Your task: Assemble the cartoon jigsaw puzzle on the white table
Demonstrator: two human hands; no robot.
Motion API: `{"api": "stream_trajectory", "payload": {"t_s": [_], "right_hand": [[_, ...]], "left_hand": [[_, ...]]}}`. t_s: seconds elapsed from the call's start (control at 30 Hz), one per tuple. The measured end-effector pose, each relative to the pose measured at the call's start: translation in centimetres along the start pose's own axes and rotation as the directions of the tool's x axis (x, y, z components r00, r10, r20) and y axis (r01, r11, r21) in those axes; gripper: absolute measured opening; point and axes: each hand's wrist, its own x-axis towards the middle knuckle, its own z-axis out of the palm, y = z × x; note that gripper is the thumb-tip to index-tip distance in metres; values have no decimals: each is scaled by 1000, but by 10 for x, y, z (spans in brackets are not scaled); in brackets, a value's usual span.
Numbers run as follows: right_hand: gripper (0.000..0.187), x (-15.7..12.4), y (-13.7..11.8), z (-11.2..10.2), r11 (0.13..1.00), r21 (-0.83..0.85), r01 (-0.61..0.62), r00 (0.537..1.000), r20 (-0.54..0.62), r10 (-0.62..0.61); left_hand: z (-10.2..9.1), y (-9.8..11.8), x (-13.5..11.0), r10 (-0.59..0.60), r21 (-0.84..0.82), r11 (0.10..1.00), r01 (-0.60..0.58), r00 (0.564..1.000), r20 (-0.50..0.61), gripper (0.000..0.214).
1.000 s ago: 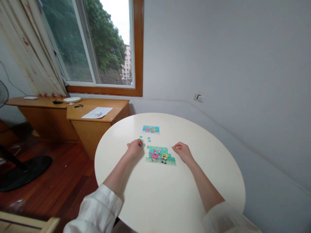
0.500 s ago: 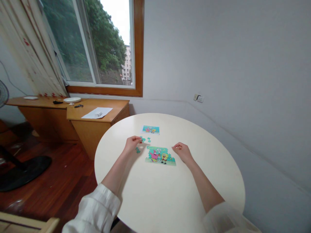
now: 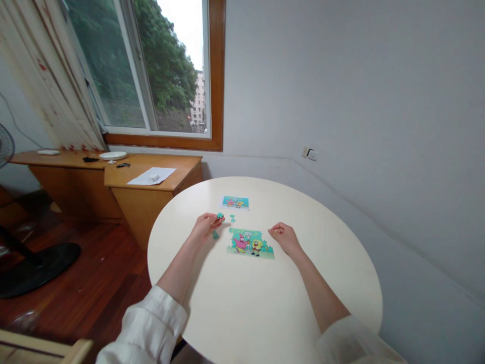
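A mostly assembled cartoon jigsaw puzzle lies on the round cream table. My left hand hovers just left of it, fingers pinched on a small teal puzzle piece. Another loose teal piece lies under that hand, and one more sits just above the puzzle's top left corner. My right hand rests on the table at the puzzle's right edge, fingers curled, and I cannot see anything in them. A small reference picture lies farther back.
A wooden cabinet with a paper sheet and a white plate stands left under the window. A fan base sits on the wooden floor. The grey wall runs close behind the table on the right.
My left hand lifted from beside the puzzle and moved slightly back-left, picking up a teal piece; one piece lies uncovered beneath it. The right hand stayed still.
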Motion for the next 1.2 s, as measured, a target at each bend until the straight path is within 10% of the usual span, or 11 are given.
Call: {"api": "stream_trajectory", "payload": {"t_s": [1.2], "right_hand": [[27, -4, -8, -1, 999, 9, -47, 999, 26, 47]], "left_hand": [[-4, 0, 6, -117, -86, 988, 128, 986, 117, 10]]}}
